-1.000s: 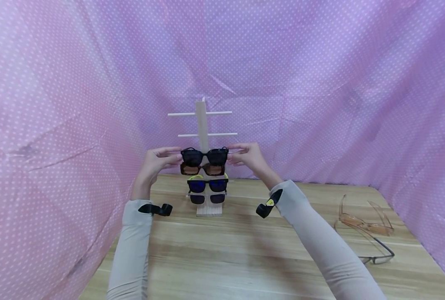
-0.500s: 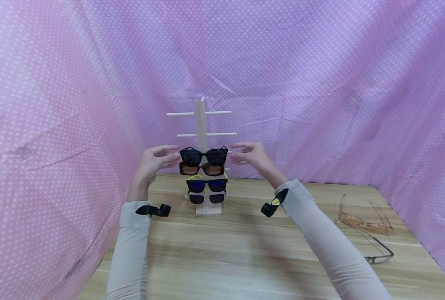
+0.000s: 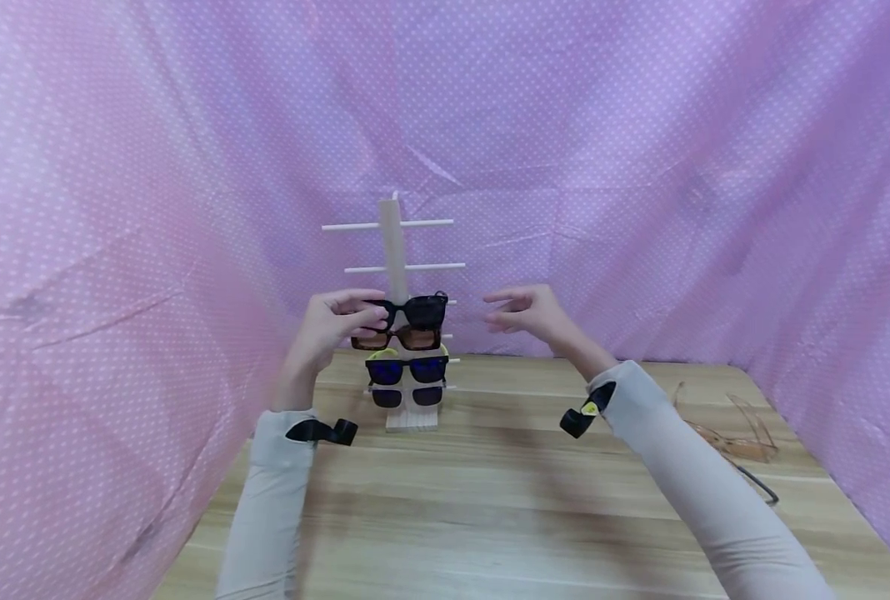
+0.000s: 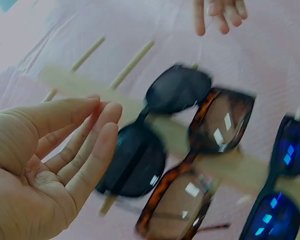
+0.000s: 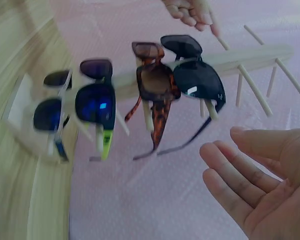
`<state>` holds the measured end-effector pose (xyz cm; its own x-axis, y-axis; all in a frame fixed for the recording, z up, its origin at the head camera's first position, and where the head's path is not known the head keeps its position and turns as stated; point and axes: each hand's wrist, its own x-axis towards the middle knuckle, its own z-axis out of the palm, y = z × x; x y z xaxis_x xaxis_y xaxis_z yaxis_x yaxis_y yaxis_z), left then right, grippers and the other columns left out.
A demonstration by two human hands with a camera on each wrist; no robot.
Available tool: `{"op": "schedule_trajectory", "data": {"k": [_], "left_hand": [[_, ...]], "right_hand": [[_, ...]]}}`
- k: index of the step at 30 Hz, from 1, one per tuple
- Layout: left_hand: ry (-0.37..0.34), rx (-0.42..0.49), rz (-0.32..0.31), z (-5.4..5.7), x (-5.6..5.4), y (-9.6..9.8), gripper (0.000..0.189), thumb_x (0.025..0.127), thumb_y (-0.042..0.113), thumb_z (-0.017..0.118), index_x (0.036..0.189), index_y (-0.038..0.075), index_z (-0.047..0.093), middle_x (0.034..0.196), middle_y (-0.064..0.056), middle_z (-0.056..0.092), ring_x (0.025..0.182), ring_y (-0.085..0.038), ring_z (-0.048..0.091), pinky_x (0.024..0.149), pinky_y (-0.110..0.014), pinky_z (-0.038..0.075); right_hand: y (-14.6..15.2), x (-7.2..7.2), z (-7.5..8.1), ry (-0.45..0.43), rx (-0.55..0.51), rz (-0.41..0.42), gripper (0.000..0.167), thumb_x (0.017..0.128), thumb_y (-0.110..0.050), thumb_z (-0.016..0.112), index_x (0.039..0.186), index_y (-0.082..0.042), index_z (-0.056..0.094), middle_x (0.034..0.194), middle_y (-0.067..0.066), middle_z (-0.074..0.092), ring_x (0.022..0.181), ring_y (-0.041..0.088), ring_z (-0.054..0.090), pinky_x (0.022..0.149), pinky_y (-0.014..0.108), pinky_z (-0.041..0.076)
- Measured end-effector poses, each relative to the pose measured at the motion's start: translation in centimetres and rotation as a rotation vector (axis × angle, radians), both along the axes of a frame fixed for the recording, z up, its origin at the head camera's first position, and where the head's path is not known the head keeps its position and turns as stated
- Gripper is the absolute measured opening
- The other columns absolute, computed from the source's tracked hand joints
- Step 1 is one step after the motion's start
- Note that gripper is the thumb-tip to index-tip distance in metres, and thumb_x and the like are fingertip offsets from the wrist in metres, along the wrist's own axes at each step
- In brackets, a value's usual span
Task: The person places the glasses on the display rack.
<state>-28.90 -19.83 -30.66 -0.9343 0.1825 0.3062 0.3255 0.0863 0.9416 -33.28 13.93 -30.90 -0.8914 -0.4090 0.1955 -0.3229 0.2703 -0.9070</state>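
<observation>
Black sunglasses (image 3: 424, 312) hang on a wooden display stand (image 3: 394, 250), above tortoiseshell sunglasses (image 3: 419, 337). My left hand (image 3: 340, 325) overlaps the left lens of the black pair in the head view. In the left wrist view, the same hand (image 4: 55, 160) has bent, relaxed fingers with nothing between them, in front of the black frame. To the right of the stand, my right hand (image 3: 531, 317) is apart from the glasses. Its fingers (image 5: 230, 185) are loosely extended and hold nothing in the right wrist view.
Blue-lensed sunglasses (image 3: 427, 369) and a dark-lensed pair (image 3: 427, 397) hang lower on the stand. Two bare rods (image 3: 430, 222) cross its top. Clear orange-tinted glasses (image 3: 752, 448) lie on the wooden table (image 3: 445, 517) at right, by a dark-framed pair (image 3: 760, 483) partly behind my right sleeve.
My right hand has drawn away from the black sunglasses to the right. My left hand has shifted right, across their left lens. The sunglasses stay on the stand.
</observation>
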Motion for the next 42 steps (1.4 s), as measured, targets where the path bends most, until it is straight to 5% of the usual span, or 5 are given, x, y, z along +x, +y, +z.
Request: {"op": "schedule_trajectory", "data": {"k": [10,23,31,37,42], "left_hand": [[0.0,0.019,-0.16,-2.0,-0.3,6.7,0.035,0.092,-0.001,0.072,0.124,-0.013,0.064,0.09,-0.002,0.078,0.08,-0.017,0.076,0.077,-0.039,0.066],[-0.077,-0.004,-0.305,-8.2,-0.6,15.9,0.032,0.095,0.004,0.071,0.126,-0.005,0.068,0.107,-0.027,0.074,0.085,-0.012,0.074,0.086,-0.042,0.065],[-0.138,-0.016,-0.378,-12.2,0.3,21.9,0.032,0.092,0.002,0.073,0.124,-0.003,0.07,0.111,-0.028,0.073,0.084,-0.008,0.072,0.083,-0.036,0.065],[-0.188,-0.044,-0.443,-14.9,1.8,25.7,0.032,0.092,0.004,0.074,0.124,-0.001,0.071,0.115,-0.024,0.074,0.086,-0.005,0.071,0.083,-0.031,0.065],[-0.246,-0.052,-0.468,-16.8,2.8,27.9,0.033,0.094,0.006,0.073,0.126,0.001,0.07,0.116,-0.021,0.074,0.086,-0.002,0.069,0.082,-0.026,0.063]], "right_hand": [[6.9,1.6,-0.1,0.043,0.195,-0.001,0.039,0.094,-0.005,0.071,0.131,0.005,0.065,0.111,0.025,0.074,0.091,0.021,0.077,0.083,0.03,0.064],[17.2,4.9,-2.6,0.011,0.41,-0.017,0.037,0.092,-0.009,0.075,0.124,0.008,0.067,0.113,0.023,0.075,0.095,0.012,0.074,0.084,0.02,0.061],[23.8,6.7,-5.2,-0.015,0.546,0.027,0.038,0.092,-0.011,0.075,0.122,0.01,0.067,0.106,0.02,0.076,0.089,0.012,0.074,0.077,0.021,0.062],[28.1,8.0,-8.0,-0.026,0.501,0.117,0.035,0.088,-0.001,0.076,0.117,0.016,0.066,0.101,0.019,0.076,0.087,0.005,0.072,0.073,0.023,0.063],[31.4,8.7,-9.7,-0.054,0.455,0.198,0.025,0.089,0.007,0.071,0.114,0.01,0.071,0.1,-0.01,0.077,0.089,0.0,0.07,0.074,0.019,0.061]]}}
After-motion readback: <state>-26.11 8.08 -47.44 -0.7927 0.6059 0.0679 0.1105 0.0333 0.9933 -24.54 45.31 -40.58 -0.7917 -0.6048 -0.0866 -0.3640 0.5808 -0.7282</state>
